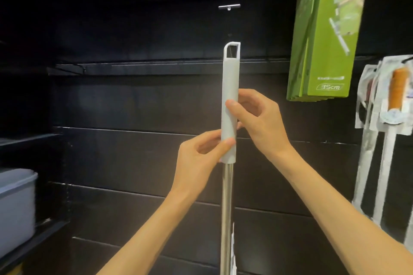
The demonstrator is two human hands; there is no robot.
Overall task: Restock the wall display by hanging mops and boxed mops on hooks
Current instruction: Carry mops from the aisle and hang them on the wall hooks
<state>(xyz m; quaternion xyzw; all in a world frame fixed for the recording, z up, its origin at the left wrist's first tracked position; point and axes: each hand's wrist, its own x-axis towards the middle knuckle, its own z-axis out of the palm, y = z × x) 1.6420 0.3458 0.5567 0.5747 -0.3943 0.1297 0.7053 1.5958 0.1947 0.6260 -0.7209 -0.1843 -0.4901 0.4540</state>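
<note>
A mop (pixel 230 78) stands upright in front of the black slat wall, with a pale grey grip, a rectangular hanging hole at its top and a steel pole below. My left hand (pixel 199 158) pinches the lower end of the grip from the left. My right hand (pixel 257 118) holds the grip's middle from the right, thumb across its front. A bare metal hook (pixel 229 6) juts from the wall a short way above the hanging hole. The mop's head is out of view below.
Green boxed mops (pixel 324 35) hang at the upper right. Bagged mops (pixel 384 123) with an orange part hang at the far right. A grey plastic bin (pixel 15 207) sits on a black shelf at the left. A black rail (pixel 156 67) crosses the wall behind the grip.
</note>
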